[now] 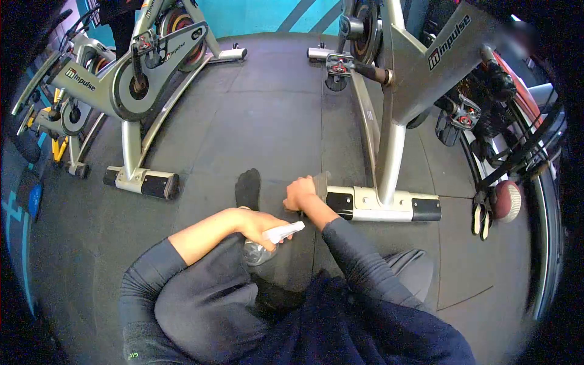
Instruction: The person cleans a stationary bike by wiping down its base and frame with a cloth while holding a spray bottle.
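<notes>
My left hand (260, 226) is closed around a clear spray bottle (258, 253) with a white nozzle (284, 232) that points to the right. My right hand (301, 194) is closed on a greyish cloth (320, 182), which lies against the left end of the base bar (383, 205) of the right exercise bike. The bar is silver with black end caps. Beyond my hands, my foot in a dark sock (248, 188) rests on the floor.
Another exercise bike (131, 91) stands at the left, its base (143, 181) near my left side. The right bike's pedal (339, 66) sticks out over the dark floor mat (255, 121). A maroon ball (507, 201) and sandals (482, 218) lie at the right. A person (118, 24) stands at the back left.
</notes>
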Tool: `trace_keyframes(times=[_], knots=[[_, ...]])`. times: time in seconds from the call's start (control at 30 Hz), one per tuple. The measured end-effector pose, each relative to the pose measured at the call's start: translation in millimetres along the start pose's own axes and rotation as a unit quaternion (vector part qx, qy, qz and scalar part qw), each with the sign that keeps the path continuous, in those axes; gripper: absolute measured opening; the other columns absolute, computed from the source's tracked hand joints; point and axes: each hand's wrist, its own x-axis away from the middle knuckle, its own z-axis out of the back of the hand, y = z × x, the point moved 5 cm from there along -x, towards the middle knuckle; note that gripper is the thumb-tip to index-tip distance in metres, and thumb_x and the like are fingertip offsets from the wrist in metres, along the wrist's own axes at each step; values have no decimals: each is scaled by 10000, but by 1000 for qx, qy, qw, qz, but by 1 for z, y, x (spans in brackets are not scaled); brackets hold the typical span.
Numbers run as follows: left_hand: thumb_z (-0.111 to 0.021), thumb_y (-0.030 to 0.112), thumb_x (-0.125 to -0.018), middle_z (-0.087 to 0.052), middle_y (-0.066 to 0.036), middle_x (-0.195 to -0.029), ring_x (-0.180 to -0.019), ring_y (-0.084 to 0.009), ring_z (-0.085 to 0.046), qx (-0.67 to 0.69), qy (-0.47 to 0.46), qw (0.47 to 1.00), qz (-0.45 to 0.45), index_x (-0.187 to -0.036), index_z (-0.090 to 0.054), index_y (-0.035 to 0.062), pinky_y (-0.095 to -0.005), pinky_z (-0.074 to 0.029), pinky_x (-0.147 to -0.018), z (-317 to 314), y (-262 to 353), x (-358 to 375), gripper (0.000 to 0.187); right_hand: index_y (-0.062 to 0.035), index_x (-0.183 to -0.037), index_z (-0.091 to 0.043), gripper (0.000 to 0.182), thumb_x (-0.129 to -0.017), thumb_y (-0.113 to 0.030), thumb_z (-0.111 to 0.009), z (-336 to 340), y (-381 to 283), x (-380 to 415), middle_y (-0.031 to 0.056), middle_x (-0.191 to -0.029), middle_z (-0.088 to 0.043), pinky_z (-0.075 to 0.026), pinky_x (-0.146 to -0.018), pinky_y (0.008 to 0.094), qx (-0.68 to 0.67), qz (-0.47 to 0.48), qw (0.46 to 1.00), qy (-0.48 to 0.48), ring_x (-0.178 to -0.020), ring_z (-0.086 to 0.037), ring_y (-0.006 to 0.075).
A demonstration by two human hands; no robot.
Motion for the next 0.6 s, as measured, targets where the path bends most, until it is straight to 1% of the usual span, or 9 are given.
trace_keyframes(times=[0.03,0.1,0.2,0.33,0.4,0.43,0.5,0.53,0.6], knots=[[-679,282,-789,-571,-101,-1122,-1075,-205,-551,-20,-3,1000,-4,-1269,-423,44,-350,-441,-919,1,5,1,593,-125,-1017,-698,414,-780,-424,-537,-1,-1,1,66,-1077,-661,-371,-936,431,3,-1,1000,1,-1085,-565,219],[-679,277,-787,-573,-102,-1117,-1067,-208,-555,-41,-4,999,-10,-1272,-422,45,-352,-441,-919,2,7,-1,595,-97,-938,-714,439,-786,-467,-533,-6,-10,3,77,-1028,-673,-350,-964,423,49,49,998,4,-1090,-557,225],[-679,266,-781,-576,-105,-1114,-1054,-218,-560,-41,-3,999,-24,-1268,-426,46,-364,-445,-912,1,5,-5,591,-101,-914,-721,437,-782,-475,-538,-10,-15,8,97,-990,-678,-327,-984,398,63,84,994,39,-1040,-585,231],[-678,255,-777,-580,-108,-1105,-1032,-229,-566,-39,3,998,-57,-1265,-431,43,-375,-452,-898,4,8,-8,587,-99,-913,-718,416,-792,-455,-541,-15,-20,16,104,-971,-685,-327,-976,418,52,111,991,55,-981,-619,227],[-679,250,-775,-583,-111,-1101,-1028,-231,-568,-39,0,997,-68,-1265,-433,43,-376,-454,-894,5,8,-10,586,-101,-777,-723,403,-772,-469,-559,-20,-24,19,109,-834,-694,-362,-943,388,20,147,984,94,-874,-650,243],[-681,246,-775,-585,-112,-1097,-1024,-231,-570,-48,-3,997,-60,-1263,-435,43,-374,-456,-891,5,8,-12,584,-101,-777,-723,403,-772,-469,-559,-27,-24,19,109,-834,-694,-362,-943,388,18,146,985,94,-874,-650,243],[-683,242,-774,-587,-112,-1092,-1021,-231,-571,-58,-9,997,-53,-1261,-437,42,-371,-457,-888,5,9,-16,582,-111,-675,-707,350,-693,-452,-627,-29,-27,26,94,-758,-691,-415,-883,359,3,167,976,140,-808,-661,234],[-683,246,-775,-587,-114,-1097,-1024,-232,-571,-60,-9,997,-51,-1260,-439,43,-370,-457,-888,5,11,-16,580,-111,-675,-707,350,-693,-452,-627,-30,-25,31,94,-758,-691,-415,-883,359,2,166,976,141,-808,-661,234],[-684,250,-776,-588,-116,-1103,-1028,-233,-571,-62,-11,997,-47,-1259,-440,43,-369,-457,-888,6,13,-16,579,-105,-616,-684,270,-619,-374,-665,-33,-25,46,97,-703,-673,-456,-798,350,-11,232,960,157,-738,-650,255]])
